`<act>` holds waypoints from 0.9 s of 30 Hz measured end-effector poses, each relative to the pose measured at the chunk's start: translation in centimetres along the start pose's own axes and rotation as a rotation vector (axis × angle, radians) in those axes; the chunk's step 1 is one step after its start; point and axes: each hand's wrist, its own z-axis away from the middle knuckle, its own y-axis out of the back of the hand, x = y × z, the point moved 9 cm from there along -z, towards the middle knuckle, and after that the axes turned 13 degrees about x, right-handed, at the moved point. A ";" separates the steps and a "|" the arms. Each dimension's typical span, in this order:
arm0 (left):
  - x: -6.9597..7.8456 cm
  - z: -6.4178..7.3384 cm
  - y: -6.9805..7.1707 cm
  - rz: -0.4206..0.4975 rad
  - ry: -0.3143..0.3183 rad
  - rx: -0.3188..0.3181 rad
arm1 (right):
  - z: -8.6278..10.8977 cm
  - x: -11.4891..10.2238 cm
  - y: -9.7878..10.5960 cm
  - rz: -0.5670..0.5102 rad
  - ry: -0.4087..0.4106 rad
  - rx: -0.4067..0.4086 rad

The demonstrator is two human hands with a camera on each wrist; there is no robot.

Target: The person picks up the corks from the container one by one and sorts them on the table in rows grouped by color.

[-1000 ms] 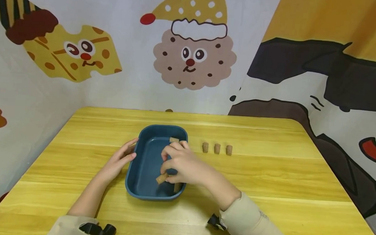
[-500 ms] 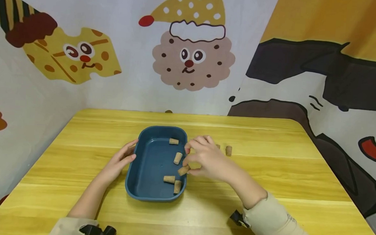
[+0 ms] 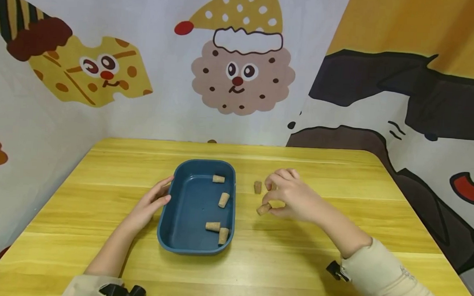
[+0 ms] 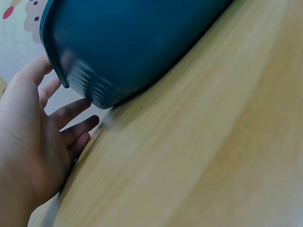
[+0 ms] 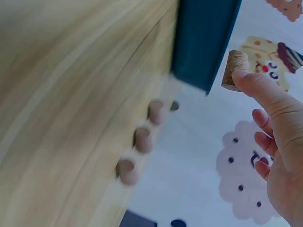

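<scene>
My right hand (image 3: pixel 299 197) pinches a tapered cork (image 3: pixel 263 209) between thumb and fingers, held above the table to the right of the blue box. In the right wrist view that cork (image 5: pixel 234 71) is upright by the thumb tip. Several corks (image 3: pixel 224 200) lie on their sides in the right half of the blue box (image 3: pixel 194 252). My left hand (image 3: pixel 147 203) rests against the box's left side with fingers extended, as the left wrist view (image 4: pixel 40 137) also shows. A row of three corks (image 5: pixel 143 140) stands on the table; in the head view my right hand partly hides it.
The wood-patterned table (image 3: pixel 96 221) reaches back to a cloth wall (image 3: pixel 162 117) printed with cartoon figures. Black straps (image 3: pixel 122 292) sit on both sleeves. The box's right rim (image 3: pixel 234 201) lies between its corks and the standing row.
My right hand has moved out of the box to the right, carrying one cork over the rim toward the row. My left hand has stayed against the box.
</scene>
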 end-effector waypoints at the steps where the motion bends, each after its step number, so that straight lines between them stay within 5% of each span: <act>1: 0.0 0.0 0.0 -0.002 0.004 0.001 | 0.3 0.4 0.1 0.001 -0.003 -0.004; 27: -0.2 0.0 0.1 0.016 0.014 -0.010 | 6.3 8.6 0.7 0.083 -0.022 -0.063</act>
